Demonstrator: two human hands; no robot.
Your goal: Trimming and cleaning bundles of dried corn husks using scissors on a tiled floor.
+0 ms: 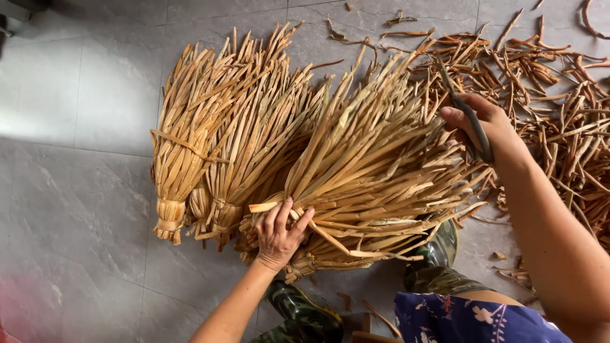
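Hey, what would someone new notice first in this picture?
A fan of pale tied straw bundles fills the middle of the grey tiled floor. The left hand presses on the nearest bundle's bound end, while the right hand grips scissors at its tips. Darker trimmed scraps lie heaped on the right.

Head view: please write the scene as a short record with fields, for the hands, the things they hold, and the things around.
left hand: left hand presses on the tied end of a straw bundle
right hand: right hand grips scissors at the bundle's loose tips
beside it: more tied bundles, lying to the left
floor: grey tiles
cuttings: brown scraps heaped at the right
footwear: green boots under the bundle
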